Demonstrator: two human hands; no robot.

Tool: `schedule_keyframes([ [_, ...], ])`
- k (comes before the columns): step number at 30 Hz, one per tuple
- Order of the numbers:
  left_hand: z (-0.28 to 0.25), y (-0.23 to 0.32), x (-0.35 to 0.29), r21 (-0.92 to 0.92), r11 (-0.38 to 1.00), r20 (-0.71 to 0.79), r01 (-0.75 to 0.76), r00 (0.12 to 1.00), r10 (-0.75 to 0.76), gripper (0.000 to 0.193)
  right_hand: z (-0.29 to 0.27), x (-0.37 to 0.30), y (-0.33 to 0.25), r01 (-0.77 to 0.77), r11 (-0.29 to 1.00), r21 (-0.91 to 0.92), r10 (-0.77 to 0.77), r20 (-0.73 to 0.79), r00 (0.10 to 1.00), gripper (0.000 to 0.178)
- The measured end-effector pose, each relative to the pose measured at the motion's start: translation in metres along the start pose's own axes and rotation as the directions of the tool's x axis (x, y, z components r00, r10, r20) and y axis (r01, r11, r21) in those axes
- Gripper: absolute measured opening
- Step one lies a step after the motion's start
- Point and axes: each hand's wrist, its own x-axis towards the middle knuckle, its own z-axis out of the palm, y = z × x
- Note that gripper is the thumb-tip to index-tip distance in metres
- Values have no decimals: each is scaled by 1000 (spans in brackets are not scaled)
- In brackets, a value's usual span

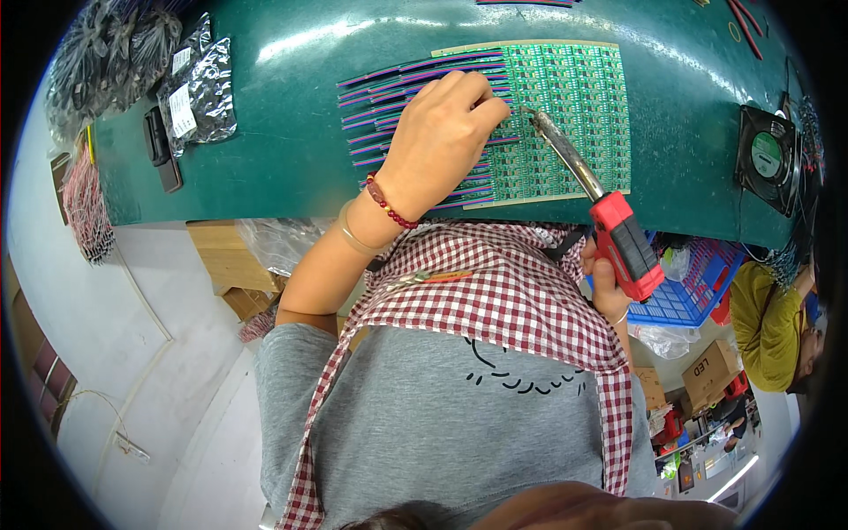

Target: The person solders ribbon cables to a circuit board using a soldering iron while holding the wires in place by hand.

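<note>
A green panel of many small circuit boards lies on the table. Rows of thin black, pink and blue wires reach its left part. My left hand is over these wires, with thumb and fingers pinched on a wire at the boards; the fingertips partly hide it. In my right hand is a red and black soldering iron, gripped by its handle at the table's front edge. Its metal tip slants up and left to the boards, close to my left fingertips.
Plastic bags of wires and a silvery bag sit at the far left, beside a black case. A black fan stands at the right edge. Below it are a blue basket and another person's yellow-green sleeve.
</note>
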Motion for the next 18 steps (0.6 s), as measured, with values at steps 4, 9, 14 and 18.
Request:
schedule_keyframes([
  [4, -1, 0, 0, 2, 1000, 6, 2, 1000, -2, 12, 1, 0, -1, 10, 1000, 6, -10, -8, 1000, 24],
  [9, -1, 1, 0, 4, 1000, 5, 4, 1000, -4, 12, 1, -2, 4, 13, 1000, 28, -14, 45, 999, 45],
  [14, -1, 1, 0, 2, 1000, -2, 3, 1000, -3, 11, 1, 0, 3, -16, 999, -51, 20, 67, 998, 45],
  [18, 1, -1, -1, 6, 1000, 3, 3, 1000, -3, 11, -2, -4, 5, 5, 1000, 14, -5, 16, 1000, 48],
])
